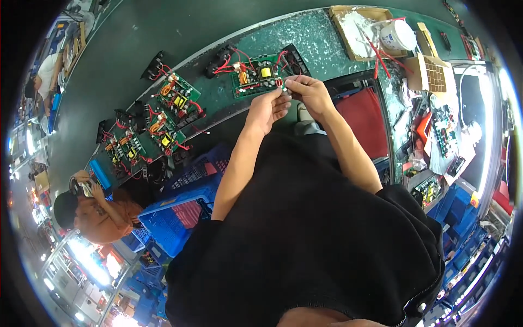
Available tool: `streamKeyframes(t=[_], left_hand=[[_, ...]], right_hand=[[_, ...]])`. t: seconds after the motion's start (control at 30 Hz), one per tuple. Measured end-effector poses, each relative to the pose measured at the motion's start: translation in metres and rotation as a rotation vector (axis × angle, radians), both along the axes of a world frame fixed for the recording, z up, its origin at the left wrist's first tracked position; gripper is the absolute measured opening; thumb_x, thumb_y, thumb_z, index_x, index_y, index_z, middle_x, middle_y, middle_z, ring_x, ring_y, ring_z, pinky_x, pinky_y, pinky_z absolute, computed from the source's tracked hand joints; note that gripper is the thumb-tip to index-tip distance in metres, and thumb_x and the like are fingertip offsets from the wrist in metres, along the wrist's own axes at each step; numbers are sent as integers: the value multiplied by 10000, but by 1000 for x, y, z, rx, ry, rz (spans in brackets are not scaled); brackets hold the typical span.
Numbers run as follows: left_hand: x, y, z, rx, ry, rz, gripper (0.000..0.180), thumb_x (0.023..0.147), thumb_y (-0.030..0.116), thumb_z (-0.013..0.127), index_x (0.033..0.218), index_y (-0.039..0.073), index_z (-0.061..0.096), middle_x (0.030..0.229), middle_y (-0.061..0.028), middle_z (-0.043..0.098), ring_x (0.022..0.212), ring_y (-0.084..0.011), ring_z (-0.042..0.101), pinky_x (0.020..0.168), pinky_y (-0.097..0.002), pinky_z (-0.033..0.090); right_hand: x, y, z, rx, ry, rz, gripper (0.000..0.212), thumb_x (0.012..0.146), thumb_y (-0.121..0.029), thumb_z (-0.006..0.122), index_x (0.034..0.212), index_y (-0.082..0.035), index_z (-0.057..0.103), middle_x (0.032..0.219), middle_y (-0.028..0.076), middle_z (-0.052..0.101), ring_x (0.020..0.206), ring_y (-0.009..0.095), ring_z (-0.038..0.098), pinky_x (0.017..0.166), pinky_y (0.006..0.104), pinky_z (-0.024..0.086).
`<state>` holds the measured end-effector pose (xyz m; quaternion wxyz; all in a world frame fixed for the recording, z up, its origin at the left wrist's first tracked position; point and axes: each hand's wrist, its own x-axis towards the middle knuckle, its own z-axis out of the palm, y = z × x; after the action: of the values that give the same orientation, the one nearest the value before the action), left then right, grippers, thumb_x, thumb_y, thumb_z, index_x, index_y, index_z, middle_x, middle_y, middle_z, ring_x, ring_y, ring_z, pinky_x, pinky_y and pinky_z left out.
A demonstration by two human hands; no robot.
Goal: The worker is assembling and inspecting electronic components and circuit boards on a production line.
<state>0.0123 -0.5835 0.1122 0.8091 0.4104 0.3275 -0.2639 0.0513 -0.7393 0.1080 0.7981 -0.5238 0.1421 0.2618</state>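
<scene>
A green circuit board (256, 78) lies on the bench in front of me, with a yellow transformer (266, 72), a copper coil and red wires on it. Black end panels (297, 61) stand by its sides, joined by wires. My left hand (269, 110) is at the board's near right corner, thumb and fingers pinched together. From the right, my right hand (310, 94) meets it there, its thumb and forefinger closed too. Between the fingertips is a small whitish bit, too small to name. Whether the fingers touch the board I cannot tell.
Several similar boards (178, 100) line the bench to the left. At the far right are a cardboard tray (348, 46) of white paste, a white tub (400, 35), red sticks (379, 57) and a divided carton (436, 76). A blue crate (174, 218) and another person (101, 220) are at left.
</scene>
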Motion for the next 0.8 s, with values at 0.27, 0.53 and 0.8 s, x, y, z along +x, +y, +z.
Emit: streamKeyframes(t=[0.27, 0.53, 0.8], left_hand=[[-1, 3, -12, 5, -6, -55, 196, 896, 220, 640, 955, 35, 668, 875, -59, 698, 750, -125, 663, 642, -234, 519], [-14, -12, -38, 456, -276, -355, 187, 916, 151, 606, 1009, -3, 655, 903, -64, 686, 813, -127, 656, 732, -260, 519], [1, -9, -67, 125, 104, -151, 226, 904, 213, 636, 1054, 44, 651, 982, -72, 678, 901, -177, 662, 805, -305, 524]], right_hand=[[-13, -2, -3, -192, -93, 51, 152, 895, -113, 666, 979, 11, 690, 861, 35, 675, 788, 101, 621, 741, 255, 502], [-27, -20, -27, -511, -114, 249, 123, 858, -60, 660, 923, 39, 694, 845, 43, 688, 766, 91, 618, 735, 235, 493], [-20, -8, -40, -542, -94, 161, 171, 848, -72, 665, 975, 38, 697, 854, 54, 708, 781, 89, 643, 716, 234, 502]])
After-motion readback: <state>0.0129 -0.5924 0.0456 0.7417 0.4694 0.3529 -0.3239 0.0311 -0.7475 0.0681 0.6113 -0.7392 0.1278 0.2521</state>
